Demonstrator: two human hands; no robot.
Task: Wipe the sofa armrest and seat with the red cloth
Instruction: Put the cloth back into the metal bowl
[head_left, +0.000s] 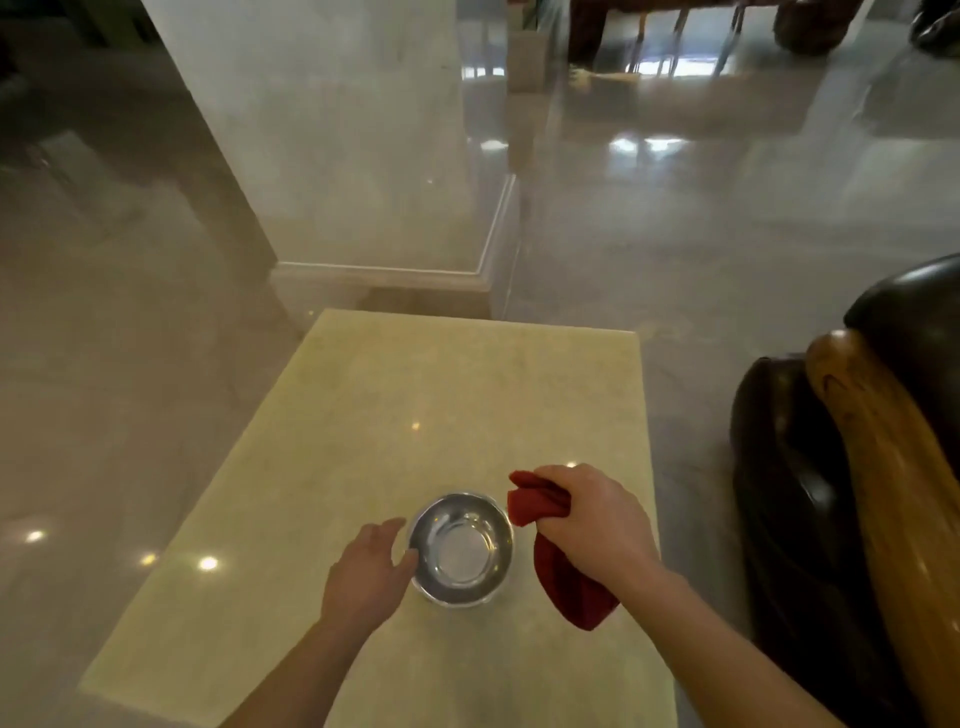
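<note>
My right hand (592, 519) is closed around the red cloth (566, 582), which is bunched in the fist and hangs down below it, just right of a small steel bowl (461, 548). My left hand (371, 564) rests open against the bowl's left rim, fingers spread and thumb touching the metal. The bowl stands upright on a pale yellow stone table (415, 405). The sofa sits at the right edge of view: a dark leather body (789, 493) with a glossy wooden armrest (883, 441) running toward me. Its seat is out of view.
A polished grey floor (727, 218) surrounds the table and reflects lights. A pale marble column (363, 156) with a stepped base stands beyond the table's far edge. Dark furniture legs (587, 41) show at the top of the view.
</note>
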